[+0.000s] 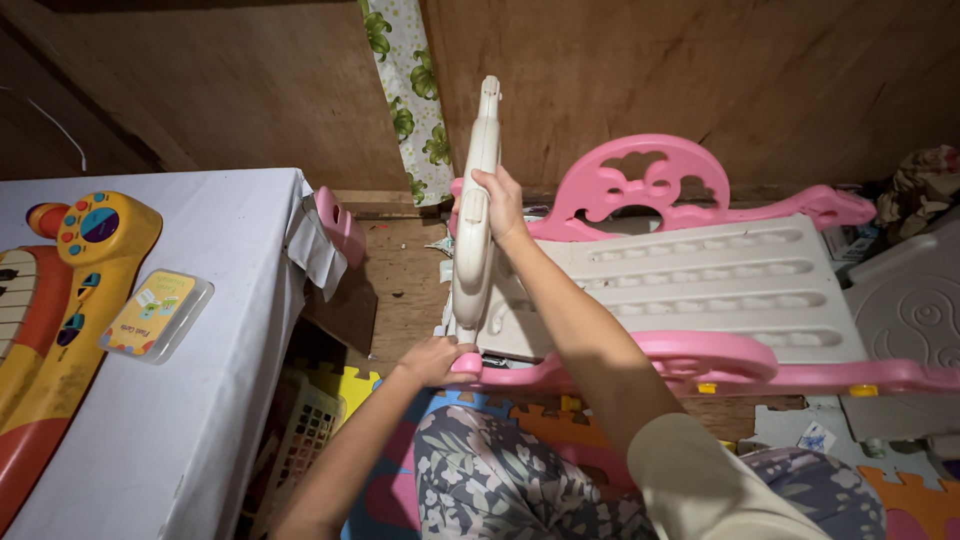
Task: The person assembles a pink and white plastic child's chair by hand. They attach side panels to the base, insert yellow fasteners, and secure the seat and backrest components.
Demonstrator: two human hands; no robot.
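Observation:
A pink and cream plastic toy bed frame (720, 290) lies on the floor in front of me, its slatted cream base facing up between pink side rails. My right hand (497, 205) grips a cream end panel (477, 200) that stands upright at the frame's left end. My left hand (435, 360) rests on the near pink rail's rounded end, just below the panel's foot. My knees in flowered trousers show at the bottom of the view.
A table under a white cloth (200, 400) stands at left, carrying a yellow and orange toy keyboard (60, 300) and a small card box (155, 315). A white basket (305, 430) sits under it. Foam puzzle mats (900, 500) cover the floor; a wooden wall (700, 70) is behind.

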